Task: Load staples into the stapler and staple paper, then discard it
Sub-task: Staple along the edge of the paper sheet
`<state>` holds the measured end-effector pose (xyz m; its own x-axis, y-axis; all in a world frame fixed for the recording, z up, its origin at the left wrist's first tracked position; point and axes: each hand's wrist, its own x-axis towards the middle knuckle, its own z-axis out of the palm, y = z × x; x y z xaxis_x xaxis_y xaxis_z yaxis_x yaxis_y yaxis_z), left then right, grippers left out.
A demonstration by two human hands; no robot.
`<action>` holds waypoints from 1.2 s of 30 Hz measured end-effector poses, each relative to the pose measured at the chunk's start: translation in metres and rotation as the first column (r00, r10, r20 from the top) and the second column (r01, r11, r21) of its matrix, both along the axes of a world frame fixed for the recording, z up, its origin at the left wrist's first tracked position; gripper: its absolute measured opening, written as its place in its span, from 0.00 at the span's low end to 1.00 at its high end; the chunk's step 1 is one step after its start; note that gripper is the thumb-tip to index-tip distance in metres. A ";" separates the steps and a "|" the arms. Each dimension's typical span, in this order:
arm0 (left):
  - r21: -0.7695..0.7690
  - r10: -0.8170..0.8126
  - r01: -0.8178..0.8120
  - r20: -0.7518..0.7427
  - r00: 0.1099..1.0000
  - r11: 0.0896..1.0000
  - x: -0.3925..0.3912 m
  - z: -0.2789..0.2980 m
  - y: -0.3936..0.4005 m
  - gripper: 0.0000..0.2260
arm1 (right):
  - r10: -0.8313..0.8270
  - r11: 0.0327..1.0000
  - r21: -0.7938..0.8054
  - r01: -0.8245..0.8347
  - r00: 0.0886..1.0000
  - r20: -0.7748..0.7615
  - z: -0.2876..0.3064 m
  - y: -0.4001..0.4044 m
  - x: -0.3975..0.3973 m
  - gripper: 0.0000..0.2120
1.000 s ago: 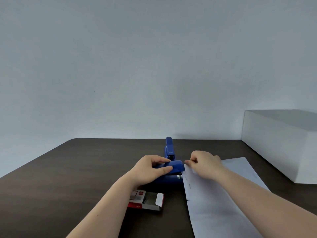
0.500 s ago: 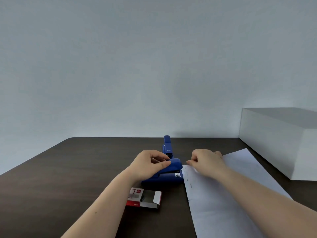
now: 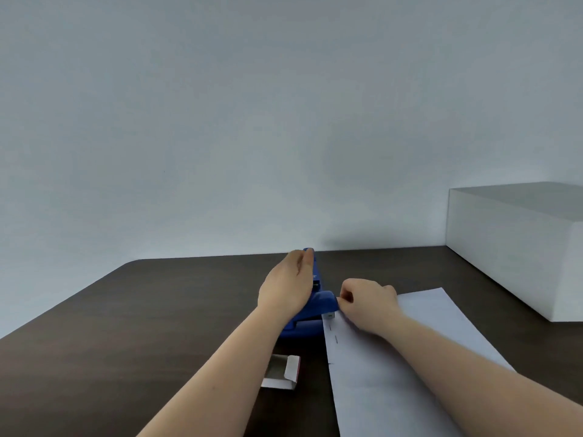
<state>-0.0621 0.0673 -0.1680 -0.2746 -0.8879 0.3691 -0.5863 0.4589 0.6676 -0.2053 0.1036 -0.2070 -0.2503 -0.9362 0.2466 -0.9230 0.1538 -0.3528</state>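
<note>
A blue stapler (image 3: 321, 305) sits mid-table with its mouth at the left edge of a white sheet of paper (image 3: 394, 380). A second blue part (image 3: 316, 274) stretches away behind it; whether it belongs to the same stapler I cannot tell. My left hand (image 3: 288, 285) lies over the stapler with straight fingers reaching along that far blue part. My right hand (image 3: 366, 301) has curled fingers and pinches the paper's near-left corner right beside the stapler's mouth. Three staples (image 3: 336, 339) show along the paper's left edge.
An open staple box (image 3: 280, 372), white with a red side, lies on the dark wooden table (image 3: 157, 310) just left of the paper, under my left forearm. A large white box (image 3: 511, 247) stands at the back right against the wall.
My left hand has let go of the stapler's top and stretched forward with straight fingers over the far blue part. My right hand stays pinched on the paper by the stapler.
</note>
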 end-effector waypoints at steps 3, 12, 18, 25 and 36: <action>-0.011 0.026 -0.025 0.158 0.987 1.000 -0.024 0.006 -0.003 0.19 | 0.000 1.000 -0.015 0.000 0.999 0.054 -0.007 -0.002 -0.005 0.10; 0.119 -0.022 -0.017 0.317 0.948 0.993 -0.050 -0.010 -0.010 0.19 | 0.039 0.998 -0.050 -0.036 0.997 0.063 -0.011 -0.004 -0.009 0.12; 0.156 -0.041 -0.039 0.479 0.877 0.987 -0.055 -0.013 -0.010 0.10 | 0.059 0.996 -0.067 -0.056 0.997 0.046 -0.011 -0.003 -0.008 0.10; 0.151 0.027 -0.129 0.543 0.839 0.980 -0.056 -0.011 -0.001 0.11 | 0.073 0.996 -0.052 -0.071 0.996 0.050 -0.010 0.000 -0.007 0.07; 0.136 0.032 -0.154 0.639 0.768 0.979 -0.059 -0.008 0.012 0.08 | 0.077 0.997 -0.019 -0.076 0.996 0.053 -0.011 -0.001 -0.007 0.06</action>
<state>-0.1207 0.0796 -0.1758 -0.3038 -0.9526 -0.0169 -0.9358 0.2950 0.1931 -0.2126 0.1030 -0.2179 -0.1910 -0.9490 0.2508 -0.9116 0.0768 -0.4039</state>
